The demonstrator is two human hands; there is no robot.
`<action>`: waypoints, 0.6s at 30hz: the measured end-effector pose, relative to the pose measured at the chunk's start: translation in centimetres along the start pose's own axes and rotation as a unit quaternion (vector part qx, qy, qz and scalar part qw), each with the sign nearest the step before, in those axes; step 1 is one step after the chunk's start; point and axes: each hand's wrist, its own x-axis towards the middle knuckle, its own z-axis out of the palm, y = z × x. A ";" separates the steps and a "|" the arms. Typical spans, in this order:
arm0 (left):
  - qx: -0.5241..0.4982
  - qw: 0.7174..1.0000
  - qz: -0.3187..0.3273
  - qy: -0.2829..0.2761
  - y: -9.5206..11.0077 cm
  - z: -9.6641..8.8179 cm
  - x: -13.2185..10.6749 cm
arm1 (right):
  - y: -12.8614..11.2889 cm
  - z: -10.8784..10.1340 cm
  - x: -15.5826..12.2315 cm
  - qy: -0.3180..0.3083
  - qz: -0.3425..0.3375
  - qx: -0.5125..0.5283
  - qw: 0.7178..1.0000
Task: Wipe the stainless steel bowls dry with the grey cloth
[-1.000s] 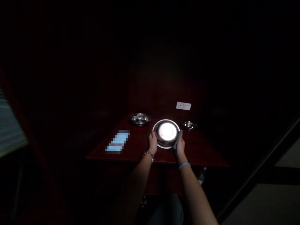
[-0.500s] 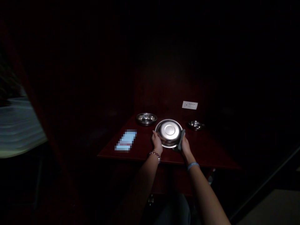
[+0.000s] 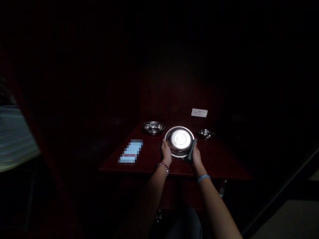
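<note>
A shiny metal bowl is held up over the dark red table, tilted so its rounded underside faces me. My left hand is closed on its left edge; a beaded bracelet circles that wrist. On the right edge, my right hand grips the bowl through a dark grey-green cloth. The fingers behind the bowl are hidden. Two other metal bowls rest on the table: one beyond my left hand, a smaller-looking one beyond my right.
A pixelated bright rectangle lies on the left of the red table. A white socket panel is on the back wall. Dark walls rise at both sides. A pale, ridged object shows at far left.
The view has shifted slightly, so the table and its bowls sit a little further left and lower. Both hands keep their hold on the bowl, which stays in nearly the same pose.
</note>
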 end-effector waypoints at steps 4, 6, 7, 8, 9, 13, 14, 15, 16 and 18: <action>0.017 1.000 -0.005 -0.014 0.3 0.3 -0.3 | -0.7 -0.2 -0.3 0.043 -0.010 -0.030 0.999; 0.013 1.000 -0.004 -0.019 0.5 0.3 -0.3 | -0.8 -0.2 -0.4 0.041 -0.013 -0.043 0.998; 0.011 1.000 -0.003 -0.019 0.6 0.3 -0.3 | -0.7 -0.2 -0.3 0.040 -0.013 -0.050 0.998; 0.008 1.000 -0.003 -0.019 0.6 0.3 -0.3 | -0.6 -0.2 -0.2 0.040 -0.013 -0.057 0.998; 0.005 1.000 -0.002 -0.018 0.6 0.3 -0.3 | -0.4 -0.3 -0.1 0.041 -0.013 -0.063 0.997; -0.013 1.000 -0.017 0.000 0.7 0.2 -0.2 | 0.5 -0.6 0.5 0.025 -0.019 -0.066 0.997; -0.025 0.999 -0.029 0.008 0.7 0.2 -0.2 | 0.6 -0.6 0.7 0.013 -0.021 -0.060 0.998; -0.041 0.998 -0.043 0.015 0.8 0.2 -0.2 | 0.8 -0.6 0.8 0.000 -0.023 -0.053 0.998; -0.058 0.996 -0.059 0.020 1.0 0.3 -0.3 | 0.8 -0.6 0.9 -0.012 -0.022 -0.046 0.999; -0.084 0.992 -0.088 0.014 1.4 0.5 -0.6 | 0.9 -0.6 0.9 -0.026 -0.018 -0.033 0.999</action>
